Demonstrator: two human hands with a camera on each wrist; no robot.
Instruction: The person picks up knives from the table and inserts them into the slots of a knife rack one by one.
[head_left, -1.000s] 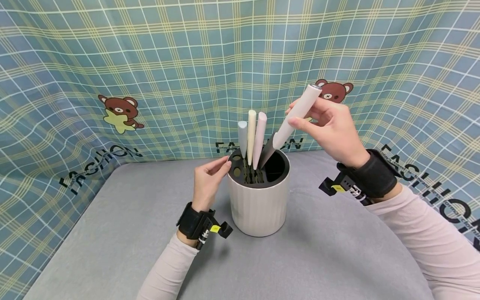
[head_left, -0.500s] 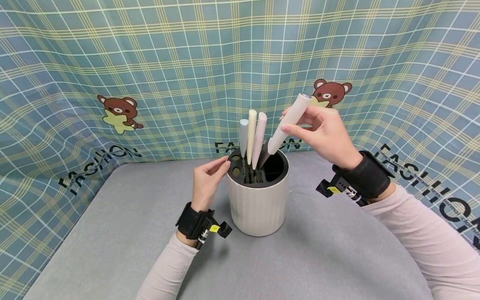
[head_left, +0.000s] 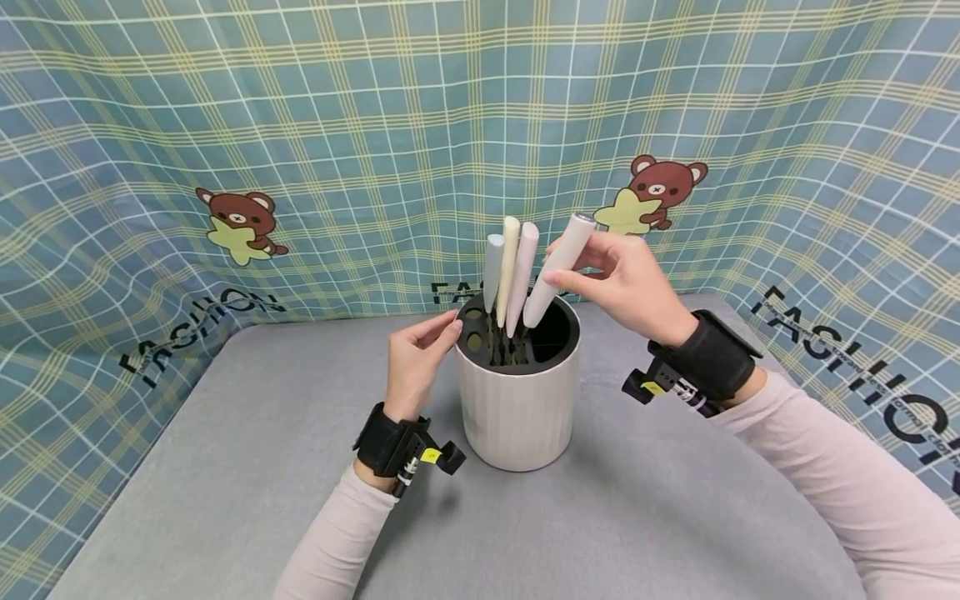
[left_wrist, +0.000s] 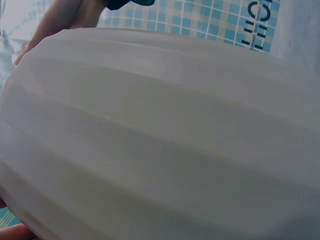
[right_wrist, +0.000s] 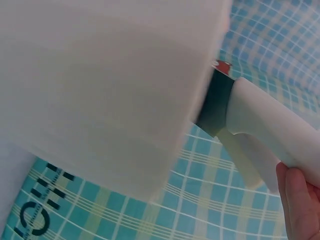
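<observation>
A round, white ribbed knife block (head_left: 517,417) with a black slotted top stands on the grey surface. My left hand (head_left: 416,367) holds its left rim with thumb and fingers. My right hand (head_left: 630,279) pinches the white handle of a kitchen knife (head_left: 561,271), tilted up to the right over the slots. In the right wrist view, a short stretch of its dark blade (right_wrist: 216,102) shows between the handle and the block; the rest is hidden inside. Beside it stand knives with a blue handle (head_left: 493,271), a yellow handle (head_left: 507,267) and a pink handle (head_left: 523,271).
The block's top has round holes on the left and a large dark opening (head_left: 553,333) on the right. Behind the grey surface (head_left: 262,450) hangs a blue plaid curtain (head_left: 360,167) printed with bears, which also covers both sides.
My right hand has moved down and left with the white-handled knife, whose blade has sunk deeper into the block. The left hand keeps its place on the rim.
</observation>
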